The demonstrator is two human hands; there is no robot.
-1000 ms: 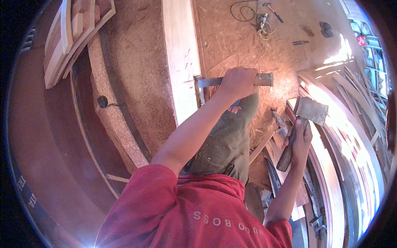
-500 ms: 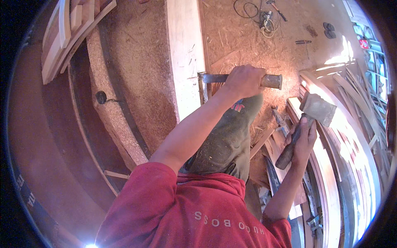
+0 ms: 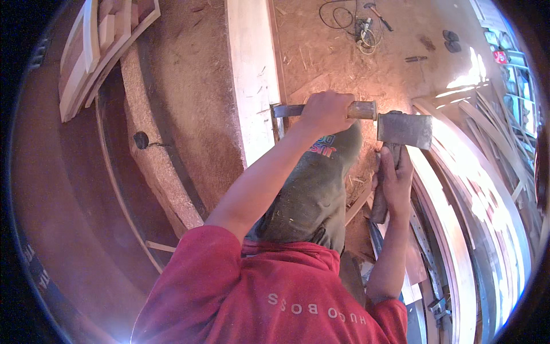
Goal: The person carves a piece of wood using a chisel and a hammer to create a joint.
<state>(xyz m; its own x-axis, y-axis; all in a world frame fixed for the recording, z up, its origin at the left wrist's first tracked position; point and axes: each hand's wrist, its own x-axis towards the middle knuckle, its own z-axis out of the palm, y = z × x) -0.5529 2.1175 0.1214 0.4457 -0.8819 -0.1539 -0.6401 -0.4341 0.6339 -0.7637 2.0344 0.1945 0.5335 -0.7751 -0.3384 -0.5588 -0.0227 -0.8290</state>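
Note:
My left hand [image 3: 326, 114] is wrapped round a chisel [image 3: 363, 109], which lies level, its handle end pointing right. The chisel's blade tip meets the right side of a long pale wooden beam [image 3: 252, 86], at a dark notch. In my right hand [image 3: 396, 178] is a mallet [image 3: 404, 129] with a blocky grey head, its handle gripped from below. The mallet head is right beside the butt of the chisel handle; whether they touch I cannot tell. My trousered leg [image 3: 309, 183] is under the left forearm, close against the beam.
Long boards [image 3: 452, 246] and thin wood strips [image 3: 504, 137] lie stacked at the right. Curved wooden pieces [image 3: 94, 51] stand at the upper left, above a curved, dust-covered timber [image 3: 154, 166]. A hammer [image 3: 379, 17] and a coiled cable [image 3: 366, 37] lie on the dusty floor ahead.
The mallet has swung left and up to the chisel's butt, its head turning more level. My left hand and the chisel have shifted slightly left in the picture.

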